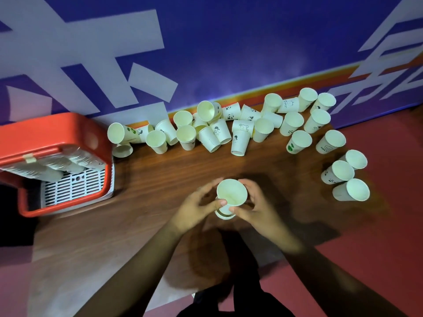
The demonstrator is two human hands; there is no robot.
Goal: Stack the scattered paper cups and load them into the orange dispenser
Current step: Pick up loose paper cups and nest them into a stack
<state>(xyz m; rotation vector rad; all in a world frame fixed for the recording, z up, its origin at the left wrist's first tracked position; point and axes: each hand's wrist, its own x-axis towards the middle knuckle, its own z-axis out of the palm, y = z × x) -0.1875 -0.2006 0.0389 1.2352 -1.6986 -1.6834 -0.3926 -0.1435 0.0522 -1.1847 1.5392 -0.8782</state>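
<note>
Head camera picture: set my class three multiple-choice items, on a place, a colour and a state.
1. Where is the orange dispenser? A) at the table's left end B) at its right end C) on the floor
2. What colour is the wall behind the loose cups? A) green B) blue with white shapes C) black
3. What are the left hand and right hand doing? A) lying flat B) holding one cup stack between them C) lifting the dispenser
Answers: 1 A: it sits by the left edge. 2 B: blue fills the background. 3 B: both hands' fingers curl round it.
</note>
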